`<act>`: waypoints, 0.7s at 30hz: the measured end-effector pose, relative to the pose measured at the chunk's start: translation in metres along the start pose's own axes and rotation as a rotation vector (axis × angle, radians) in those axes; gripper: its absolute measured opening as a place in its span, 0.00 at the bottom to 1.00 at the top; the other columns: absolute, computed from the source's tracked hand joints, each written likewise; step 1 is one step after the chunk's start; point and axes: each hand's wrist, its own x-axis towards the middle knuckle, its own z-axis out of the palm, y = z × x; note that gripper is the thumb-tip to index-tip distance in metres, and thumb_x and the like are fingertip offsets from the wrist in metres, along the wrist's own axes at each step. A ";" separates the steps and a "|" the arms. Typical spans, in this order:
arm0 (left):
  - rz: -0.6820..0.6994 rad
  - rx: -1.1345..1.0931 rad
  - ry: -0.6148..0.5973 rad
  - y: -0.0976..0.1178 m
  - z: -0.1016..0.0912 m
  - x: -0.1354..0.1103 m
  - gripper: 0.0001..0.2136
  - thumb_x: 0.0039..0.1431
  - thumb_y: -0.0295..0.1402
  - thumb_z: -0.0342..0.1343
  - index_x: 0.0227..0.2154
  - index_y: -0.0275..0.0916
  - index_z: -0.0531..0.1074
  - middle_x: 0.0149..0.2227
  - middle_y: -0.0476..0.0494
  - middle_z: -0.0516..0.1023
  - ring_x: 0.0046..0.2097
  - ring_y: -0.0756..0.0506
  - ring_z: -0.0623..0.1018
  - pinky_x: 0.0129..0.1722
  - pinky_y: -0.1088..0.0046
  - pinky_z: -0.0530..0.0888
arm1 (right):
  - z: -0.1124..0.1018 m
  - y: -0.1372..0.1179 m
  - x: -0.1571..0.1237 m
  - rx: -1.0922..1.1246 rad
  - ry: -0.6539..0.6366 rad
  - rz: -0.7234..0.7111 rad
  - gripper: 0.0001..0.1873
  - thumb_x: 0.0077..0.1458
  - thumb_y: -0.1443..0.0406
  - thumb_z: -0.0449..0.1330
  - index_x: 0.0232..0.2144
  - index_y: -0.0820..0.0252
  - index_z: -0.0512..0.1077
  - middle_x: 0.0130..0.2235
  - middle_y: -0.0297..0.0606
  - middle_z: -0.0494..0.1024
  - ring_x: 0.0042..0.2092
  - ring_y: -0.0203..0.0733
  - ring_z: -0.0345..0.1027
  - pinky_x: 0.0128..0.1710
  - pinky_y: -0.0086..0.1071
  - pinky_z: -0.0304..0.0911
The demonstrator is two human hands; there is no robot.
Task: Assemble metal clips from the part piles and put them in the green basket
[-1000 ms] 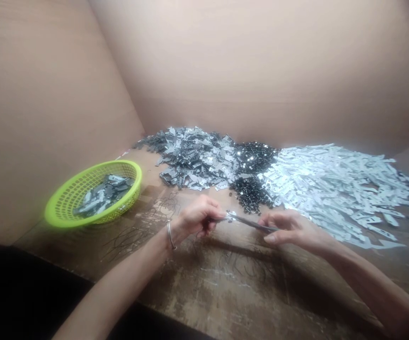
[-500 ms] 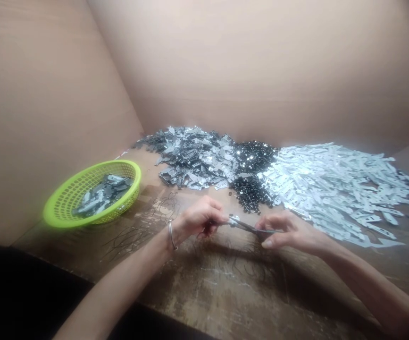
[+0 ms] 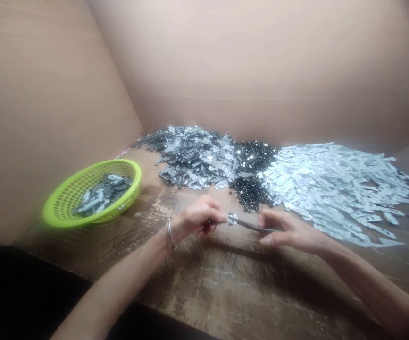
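**Cardboard walls, a crowded table, one thin strip between two pinches**

Brown cardboard walls (image 3: 261, 71) box in the scuffed wooden table (image 3: 225, 293) on the left and across the back. The only free room is the bare patch low in the frame, toward me. Just above it, at centre frame, my left hand (image 3: 197, 219) and right hand (image 3: 285, 229) each pinch one end of a thin metal strip (image 3: 248, 223), fingers closed on it. The strip is held clear of the wood.

It looks slim and slick. I judge a loose pinch could let it drop and get lost among the look-alike heaps, and a sharp edge might nick a fingertip if it slides.

Just beyond my knuckles lies a heap of small black parts (image 3: 252, 189). A grey metal pile (image 3: 193, 158) sits to its upper left, and a broad spread of silver strips (image 3: 338, 189) fills the right. A careless sweep of my right forearm would scatter those.

At left, near the wall, a green basket (image 3: 93, 191) holds some grey pieces, well apart from my hands.
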 end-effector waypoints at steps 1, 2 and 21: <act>-0.005 0.008 0.002 0.000 0.000 0.000 0.09 0.41 0.33 0.55 0.18 0.33 0.62 0.12 0.52 0.63 0.11 0.56 0.61 0.07 0.82 0.54 | -0.001 -0.001 0.000 -0.012 -0.008 -0.001 0.15 0.44 0.58 0.55 0.34 0.61 0.63 0.33 0.34 0.68 0.33 0.36 0.60 0.31 0.28 0.54; -0.012 0.015 0.003 0.000 0.001 0.000 0.09 0.41 0.33 0.55 0.18 0.33 0.62 0.12 0.52 0.63 0.11 0.56 0.61 0.07 0.82 0.54 | -0.001 -0.003 0.000 -0.029 -0.033 0.003 0.16 0.45 0.58 0.55 0.36 0.61 0.64 0.34 0.35 0.68 0.34 0.36 0.61 0.31 0.28 0.55; -0.042 -0.144 -0.037 -0.018 -0.004 0.012 0.06 0.41 0.29 0.54 0.19 0.32 0.63 0.13 0.52 0.63 0.12 0.55 0.62 0.06 0.83 0.54 | -0.002 -0.003 0.002 -0.020 -0.118 0.055 0.18 0.49 0.56 0.48 0.21 0.64 0.67 0.21 0.32 0.66 0.22 0.30 0.55 0.22 0.26 0.50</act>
